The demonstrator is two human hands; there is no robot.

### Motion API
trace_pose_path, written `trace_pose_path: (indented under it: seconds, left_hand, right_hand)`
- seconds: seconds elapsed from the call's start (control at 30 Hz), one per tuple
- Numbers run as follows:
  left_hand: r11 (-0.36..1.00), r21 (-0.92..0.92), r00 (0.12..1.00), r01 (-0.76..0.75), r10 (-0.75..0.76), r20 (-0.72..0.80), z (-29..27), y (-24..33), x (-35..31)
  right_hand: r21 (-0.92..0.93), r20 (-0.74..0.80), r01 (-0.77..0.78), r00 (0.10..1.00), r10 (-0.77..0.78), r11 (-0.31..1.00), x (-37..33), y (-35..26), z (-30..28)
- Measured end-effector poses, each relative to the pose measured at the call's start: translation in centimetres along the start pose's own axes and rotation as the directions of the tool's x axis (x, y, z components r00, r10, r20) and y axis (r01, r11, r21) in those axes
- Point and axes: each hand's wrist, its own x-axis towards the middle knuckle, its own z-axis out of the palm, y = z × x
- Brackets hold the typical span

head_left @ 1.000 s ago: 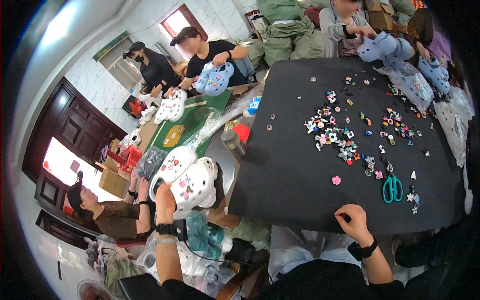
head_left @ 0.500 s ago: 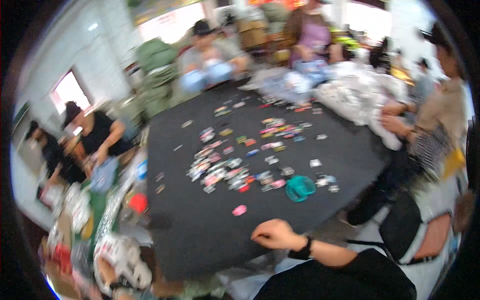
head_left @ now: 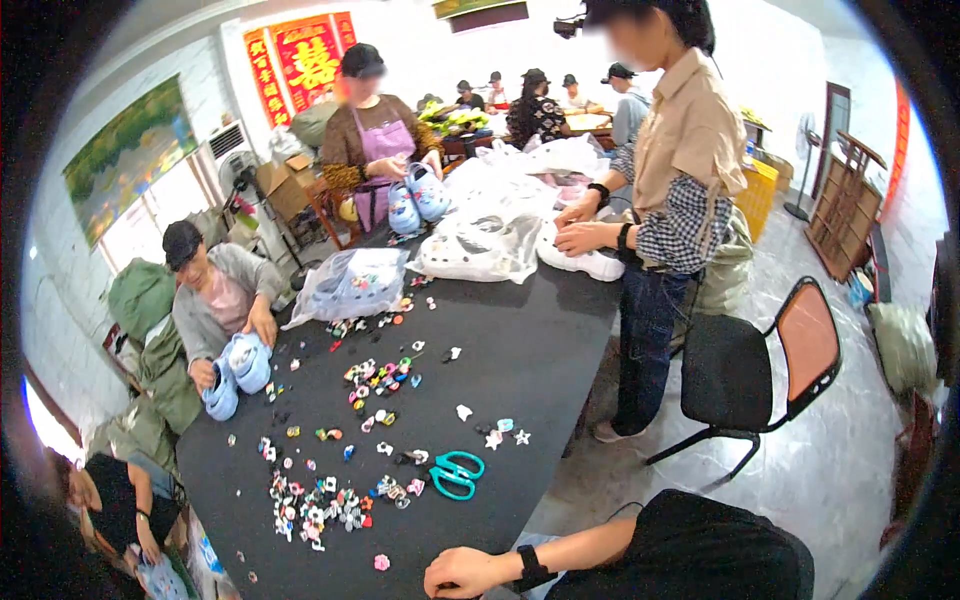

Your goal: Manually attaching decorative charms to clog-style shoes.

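My right hand, with a black band on its wrist, rests at the near edge of the black table. Its fingers are curled in loosely, and nothing shows in them; the lower edge of the picture cuts part of the hand off. My left hand is out of view. Nearest to the right hand lies a small pink flower-shaped charm. Beyond it are scissors with teal handles and a heap of small colourful shoe charms.
Clear bags of white clogs cover the table's far end. At right a standing person handles a white clog. Two people across hold blue clogs. A black chair stands on the floor at right.
My view has swung to the right. My left hand, earlier at a white bundle at lower left, has left the picture. My right hand stays curled near the table edge.
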Motion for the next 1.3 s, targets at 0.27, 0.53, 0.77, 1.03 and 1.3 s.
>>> trace_pose_path:
  seconds: [0.27, 0.53, 0.77, 1.03, 1.3]
  left_hand:
    - [0.987, 0.056, 0.988, -0.149, 0.147, 0.043, 2.7, 2.4, 1.7]
    - [0.954, 0.146, 0.965, -0.261, 0.257, 0.048, 4.1, 4.0, 2.4]
    - [0.944, 0.206, 0.966, -0.256, 0.257, 0.022, 3.8, 2.9, 1.5]
    - [0.961, 0.182, 0.978, -0.207, 0.2, 0.054, 4.1, -0.5, -0.2]
    - [0.984, 0.104, 0.987, -0.142, 0.133, 0.09, 7.0, 0.8, -1.1]
  right_hand:
    - [-0.065, 0.067, 0.006, 0.998, -0.002, 0.998, 0.8, -1.7, -1.2]
    - [-0.098, 0.06, 0.022, 0.998, -0.016, 0.995, 0.3, -2.2, -1.3]
    - [-0.093, 0.06, 0.016, 0.998, -0.011, 0.996, 0.1, -2.6, -1.3]
    - [-0.074, 0.04, 0.01, 0.999, -0.007, 0.997, 0.1, -2.9, -1.6]
    - [0.009, 0.012, 0.049, 0.999, -0.049, 0.999, 0.5, -2.7, -2.2]
